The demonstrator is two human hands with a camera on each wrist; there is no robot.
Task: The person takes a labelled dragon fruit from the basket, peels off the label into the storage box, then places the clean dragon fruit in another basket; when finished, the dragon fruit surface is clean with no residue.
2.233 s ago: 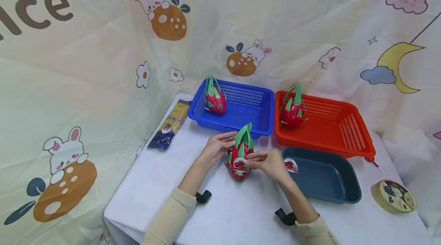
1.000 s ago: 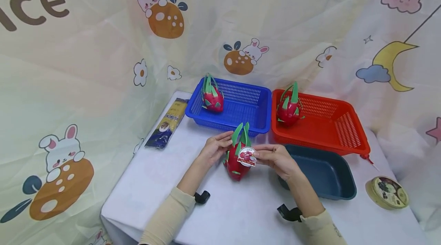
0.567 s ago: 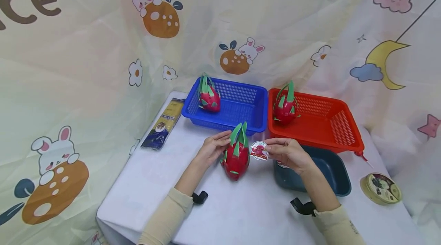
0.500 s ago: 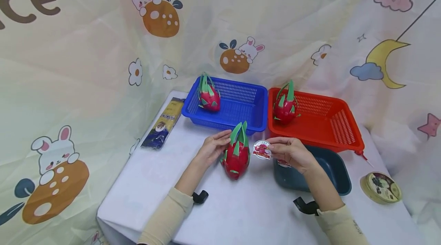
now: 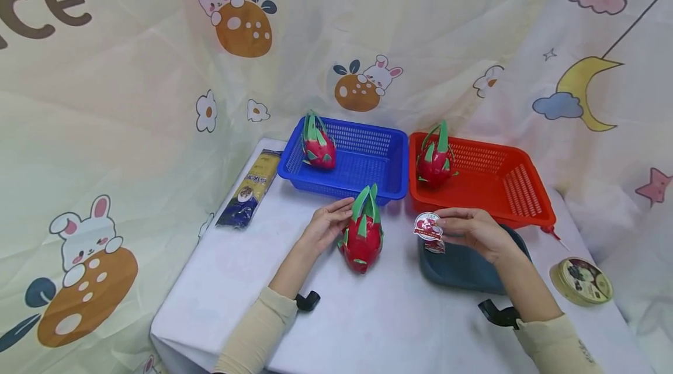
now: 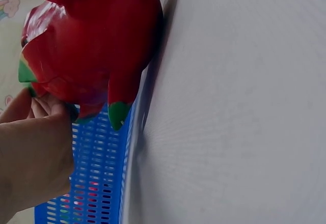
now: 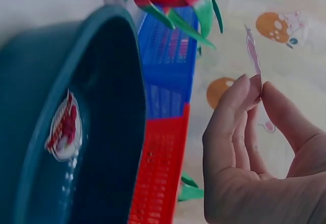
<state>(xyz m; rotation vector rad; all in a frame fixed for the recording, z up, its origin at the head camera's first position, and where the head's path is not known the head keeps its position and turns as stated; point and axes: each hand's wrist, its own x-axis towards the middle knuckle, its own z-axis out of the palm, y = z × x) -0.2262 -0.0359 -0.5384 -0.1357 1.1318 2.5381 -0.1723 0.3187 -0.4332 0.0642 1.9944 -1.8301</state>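
A red dragon fruit (image 5: 361, 244) with green leaves lies on the white table, its leaves pointing away. My left hand (image 5: 327, 227) is at its left side, thumb and fingers pinching a leaf edge (image 6: 29, 88); other fingertips are partly hidden. Between thumb and forefinger, my right hand (image 5: 475, 234) holds a round sticker (image 5: 427, 226) printed with dragon fruit, nearly edge-on in the right wrist view. Below that hand stands a dark teal basin (image 5: 462, 272). Inside its left end sits a second sticker (image 7: 66, 127), partly covered by the held one in the head view.
Behind are a blue basket (image 5: 368, 169) and a red basket (image 5: 494, 181), with one dragon fruit (image 5: 319, 149) in the blue and another dragon fruit (image 5: 435, 165) in the red. A yellow-and-blue packet (image 5: 251, 190) lies left; a round tin (image 5: 582, 281) stands right.
My right hand has carried the sticker from in front of the dragon fruit rightward to over the basin's left end. My left hand has stayed at the fruit; the head view has shifted slightly.
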